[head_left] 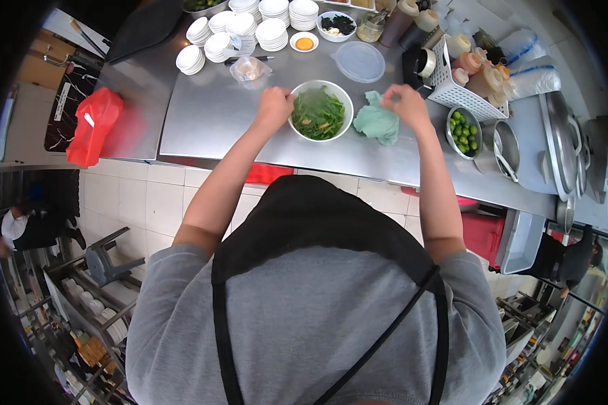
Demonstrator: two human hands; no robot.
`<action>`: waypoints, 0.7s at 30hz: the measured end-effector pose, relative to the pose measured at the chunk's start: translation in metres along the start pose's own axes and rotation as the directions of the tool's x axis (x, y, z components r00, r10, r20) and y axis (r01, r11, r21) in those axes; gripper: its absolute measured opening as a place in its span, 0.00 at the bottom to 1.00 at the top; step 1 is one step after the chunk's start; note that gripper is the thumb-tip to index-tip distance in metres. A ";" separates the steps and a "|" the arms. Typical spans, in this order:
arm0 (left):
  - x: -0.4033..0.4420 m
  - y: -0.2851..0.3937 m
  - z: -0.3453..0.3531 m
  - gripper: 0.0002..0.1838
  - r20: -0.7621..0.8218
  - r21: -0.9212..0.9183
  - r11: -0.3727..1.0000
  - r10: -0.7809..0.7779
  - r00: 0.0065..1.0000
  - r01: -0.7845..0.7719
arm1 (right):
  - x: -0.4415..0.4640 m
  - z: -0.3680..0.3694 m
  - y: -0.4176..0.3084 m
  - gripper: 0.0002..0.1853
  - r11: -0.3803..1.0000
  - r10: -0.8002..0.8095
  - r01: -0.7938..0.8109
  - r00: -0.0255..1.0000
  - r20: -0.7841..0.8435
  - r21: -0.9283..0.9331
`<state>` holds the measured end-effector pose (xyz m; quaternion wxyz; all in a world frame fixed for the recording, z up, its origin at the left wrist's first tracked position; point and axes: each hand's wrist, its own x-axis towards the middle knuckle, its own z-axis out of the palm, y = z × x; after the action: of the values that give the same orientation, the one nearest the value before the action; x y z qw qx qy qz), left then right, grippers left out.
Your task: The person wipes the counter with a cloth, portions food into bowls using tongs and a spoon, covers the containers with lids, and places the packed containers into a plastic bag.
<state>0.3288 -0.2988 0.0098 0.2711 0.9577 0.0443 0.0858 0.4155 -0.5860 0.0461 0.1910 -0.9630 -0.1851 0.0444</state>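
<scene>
A white bowl of cooked leafy greens (319, 112) stands on the steel table. My left hand (275, 108) is closed at the bowl's left rim, its fingers gripping the edge. To the right of the bowl lies a crumpled pale green cloth (377, 120). My right hand (405, 105) is at the cloth's upper right edge, with thumb and fingers pinched together on it. A clear plastic bag with something pale inside (248, 69) rests up and left of the bowl. A translucent lid (360, 62) lies flat beyond the bowl.
Stacks of small white dishes (273, 34) stand at the back. A red bag (94, 128) is at the left. On the right are a white basket of bottles (471, 101), a bowl of limes (463, 133) and a metal pot (498, 150). Two people are farther off.
</scene>
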 end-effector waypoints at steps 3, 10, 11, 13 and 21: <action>-0.001 -0.005 0.000 0.14 0.115 -0.167 0.973 -0.139 0.984 0.157 | 0.045 0.039 0.006 0.08 0.980 -0.191 0.197 0.958 -0.214 0.008; -0.023 -0.038 -0.027 0.23 0.174 -0.389 0.855 -0.297 0.939 0.343 | 0.077 0.089 0.003 0.07 0.946 -0.300 0.267 0.935 -0.189 -0.182; -0.029 -0.045 -0.032 0.23 0.198 -0.400 0.828 -0.341 0.919 0.394 | 0.078 0.085 0.006 0.06 0.959 -0.273 0.249 0.942 -0.195 -0.139; -0.044 -0.054 -0.044 0.24 0.223 -0.426 0.797 -0.367 0.903 0.429 | 0.077 0.071 0.009 0.06 0.969 -0.244 0.229 0.949 -0.200 -0.095; -0.043 -0.012 -0.039 0.25 0.483 -0.582 0.581 -0.316 0.817 0.569 | 0.038 0.046 0.017 0.04 0.959 -0.252 0.282 0.889 -0.382 0.025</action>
<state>0.2792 -0.2740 0.0297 0.6313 0.7360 0.2035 -0.1358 0.4494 -0.5697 -0.0037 0.2654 -0.9105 -0.2739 -0.1597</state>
